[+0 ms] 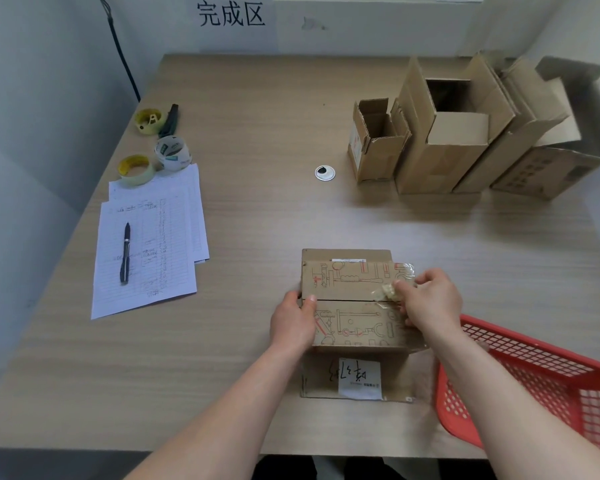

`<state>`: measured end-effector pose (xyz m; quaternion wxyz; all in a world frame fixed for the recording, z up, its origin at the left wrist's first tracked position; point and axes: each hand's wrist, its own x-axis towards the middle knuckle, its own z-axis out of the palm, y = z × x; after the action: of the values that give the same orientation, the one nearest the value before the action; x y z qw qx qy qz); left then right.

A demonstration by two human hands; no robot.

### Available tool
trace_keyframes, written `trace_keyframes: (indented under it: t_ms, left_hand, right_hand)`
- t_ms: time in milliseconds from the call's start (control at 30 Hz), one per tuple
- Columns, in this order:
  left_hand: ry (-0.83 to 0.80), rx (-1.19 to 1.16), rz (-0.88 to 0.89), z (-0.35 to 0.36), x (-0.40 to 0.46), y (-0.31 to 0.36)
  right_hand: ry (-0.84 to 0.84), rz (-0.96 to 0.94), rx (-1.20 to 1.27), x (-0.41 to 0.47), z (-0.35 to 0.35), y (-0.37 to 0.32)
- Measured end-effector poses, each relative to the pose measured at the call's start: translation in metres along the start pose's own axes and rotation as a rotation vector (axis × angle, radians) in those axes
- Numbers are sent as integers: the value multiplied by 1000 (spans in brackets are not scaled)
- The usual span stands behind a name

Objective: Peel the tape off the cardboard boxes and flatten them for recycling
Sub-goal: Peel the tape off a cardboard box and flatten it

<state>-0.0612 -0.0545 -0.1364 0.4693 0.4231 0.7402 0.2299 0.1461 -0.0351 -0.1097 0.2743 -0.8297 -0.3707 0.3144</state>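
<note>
Printed cardboard box (352,303) on desk (250,216), left hand (293,322) gripping its edge, right hand (430,301) pinching peeled tape (388,292), handwritten label (360,377) perhaps illegible, wall sign (231,13) "完成区"

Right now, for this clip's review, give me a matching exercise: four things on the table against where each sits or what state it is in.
Things:
1. black pen
2. red plastic mesh basket
3. printed cardboard box
4. round silver cable grommet

Places or states:
A. table's near right corner
B. table's middle
C. on lined paper sheets
D. held by both hands

Pairs: 1-C, 2-A, 3-D, 4-B
</note>
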Motion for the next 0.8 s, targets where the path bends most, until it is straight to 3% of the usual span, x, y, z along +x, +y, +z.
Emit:
trace_keyframes:
  t_ms: [133, 267, 400, 567, 733, 800]
  left_hand:
    - [12, -2, 0, 1, -2, 1]
    - [36, 7, 4, 3, -3, 1]
    - [40, 34, -11, 4, -5, 4]
    - [57, 11, -14, 5, -6, 5]
    - [106, 2, -13, 7, -9, 9]
    - [150, 118, 48, 6, -9, 13]
  right_hand:
    - [69, -268, -187, -12, 2, 10]
    - [-6, -384, -362, -19, 7, 11]
    - [-5, -392, -443, -14, 7, 8]
    - [106, -139, -32, -6, -15, 32]
    - [87, -121, -125, -12, -12, 44]
    - [67, -121, -125, -13, -11, 43]
